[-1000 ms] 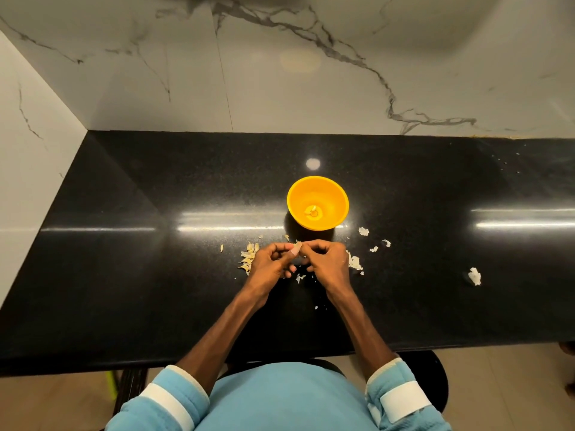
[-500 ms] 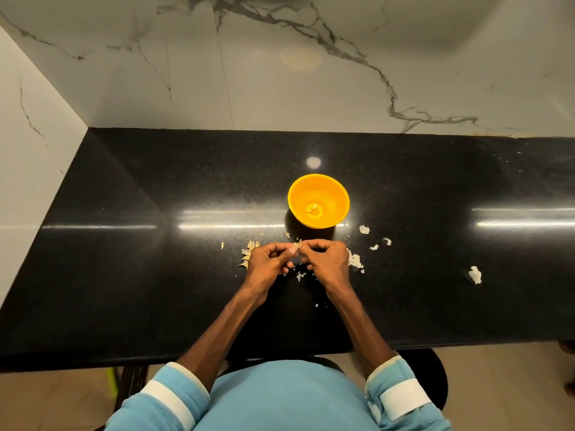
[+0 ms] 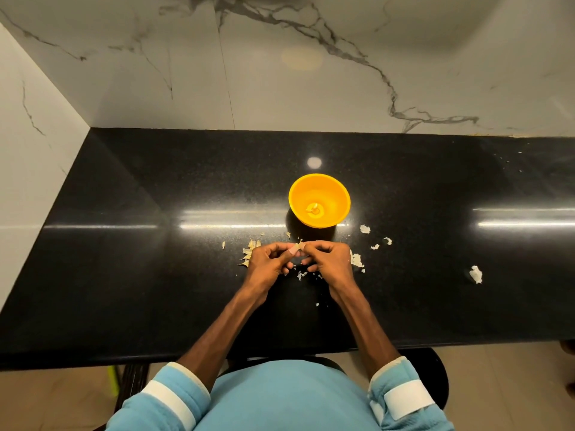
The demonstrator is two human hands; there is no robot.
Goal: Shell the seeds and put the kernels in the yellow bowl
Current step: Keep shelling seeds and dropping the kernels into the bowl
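Just short of the one yellow bowl (image 3: 319,200), I see the left hand (image 3: 269,262) and right hand (image 3: 329,259) together pinching one seed (image 3: 299,246), shell scraps (image 3: 356,260) scattered around them, all placed as a second ago.

Black stone counter (image 3: 155,275): yellow bowl (image 3: 320,194) upright at centre, shell scraps (image 3: 356,259) scattered near it.

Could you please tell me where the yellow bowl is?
Head view: the yellow bowl sits centrally on the countertop, just beyond the left hand and right hand.
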